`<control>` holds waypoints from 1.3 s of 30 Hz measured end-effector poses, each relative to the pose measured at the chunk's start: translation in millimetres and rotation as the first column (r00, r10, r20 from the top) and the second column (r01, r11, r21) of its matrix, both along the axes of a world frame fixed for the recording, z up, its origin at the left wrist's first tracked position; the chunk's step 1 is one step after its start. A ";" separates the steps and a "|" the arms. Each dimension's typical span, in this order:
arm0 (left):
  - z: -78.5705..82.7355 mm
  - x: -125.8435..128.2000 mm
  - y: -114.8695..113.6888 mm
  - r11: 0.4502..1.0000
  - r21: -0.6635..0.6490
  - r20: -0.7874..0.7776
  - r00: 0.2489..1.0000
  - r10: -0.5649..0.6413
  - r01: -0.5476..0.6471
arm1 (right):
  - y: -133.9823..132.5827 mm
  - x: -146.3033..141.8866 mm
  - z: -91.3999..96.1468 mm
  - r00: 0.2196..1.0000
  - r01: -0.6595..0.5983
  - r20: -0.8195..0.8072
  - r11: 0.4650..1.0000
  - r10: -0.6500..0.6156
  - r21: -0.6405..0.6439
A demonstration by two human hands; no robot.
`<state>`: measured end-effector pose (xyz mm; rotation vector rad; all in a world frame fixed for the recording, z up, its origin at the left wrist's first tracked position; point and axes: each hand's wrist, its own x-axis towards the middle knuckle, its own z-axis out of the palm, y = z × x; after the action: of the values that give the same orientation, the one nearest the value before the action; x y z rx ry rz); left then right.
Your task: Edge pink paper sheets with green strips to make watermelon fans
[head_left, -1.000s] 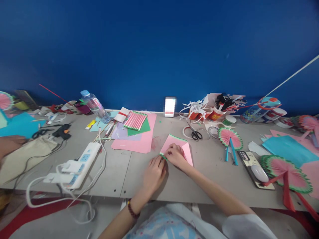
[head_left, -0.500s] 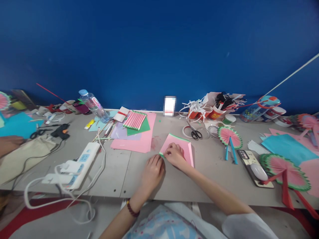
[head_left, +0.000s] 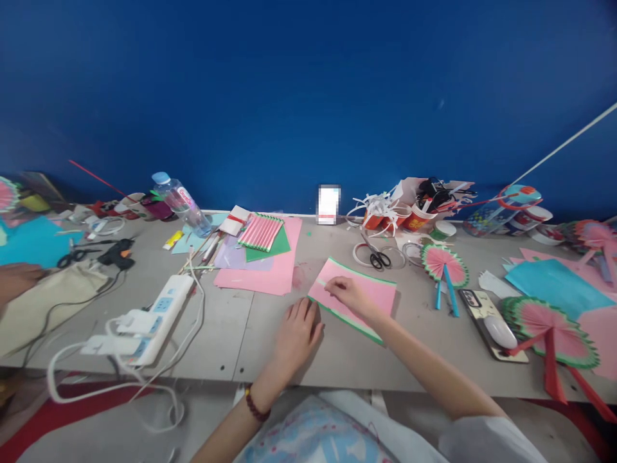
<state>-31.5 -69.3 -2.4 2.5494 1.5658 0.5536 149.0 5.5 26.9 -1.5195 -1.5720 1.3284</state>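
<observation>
A pink sheet of paper [head_left: 376,292] with green borders along two edges lies on the table in front of me. Over its left part is my right hand [head_left: 349,294], its fingers bent together in a pinch; whatever is between the fingertips is too small to make out. A pale strip [head_left: 321,281] shows just left of those fingertips. My left hand [head_left: 297,329] lies flat, palm down, with its fingertips at the paper's near left corner.
Behind the paper are black-handled scissors [head_left: 380,258] and tape rolls. Folded paper fans [head_left: 443,267], a phone [head_left: 482,315] and a mouse [head_left: 500,333] lie right. To the left are stacked paper sheets [head_left: 270,283], a power strip [head_left: 161,315], a bottle [head_left: 186,202] and another person's hand [head_left: 19,281].
The pink paper's right side, raised or folded over before, now lies spread out to the right. My right hand has lifted slightly and moved right; my left hand has hardly moved.
</observation>
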 end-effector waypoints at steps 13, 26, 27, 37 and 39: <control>3.7 7.6 34.3 0.998 -0.048 -0.081 0.996 -0.039 0.036 | -21.6 21.2 1.5 0.896 0.104 -0.370 0.926 -0.246 -0.363; 3.7 5.2 82.3 0.956 -0.136 -0.087 0.958 -0.274 0.261 | 1.2 36.2 -4.1 0.955 0.017 -0.282 0.967 -0.092 -0.255; 3.7 5.4 81.2 0.962 -0.118 -0.058 0.965 -0.255 0.247 | 6.6 37.0 -5.4 0.963 0.015 -0.258 0.974 -0.074 -0.227; 6.6 12.6 39.7 0.940 -0.151 -0.023 0.950 -0.313 0.306 | 18.7 25.6 -22.0 0.988 -0.028 -0.153 0.980 -0.003 -0.196; 13.8 14.3 30.2 0.942 -0.163 -0.080 0.948 -0.308 0.293 | 20.6 24.7 -24.4 0.987 -0.025 -0.158 0.982 -0.005 -0.185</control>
<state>-17.3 -39.1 11.4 2.6648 1.1571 0.2607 173.7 26.1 2.6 -1.4755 -1.3907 1.5986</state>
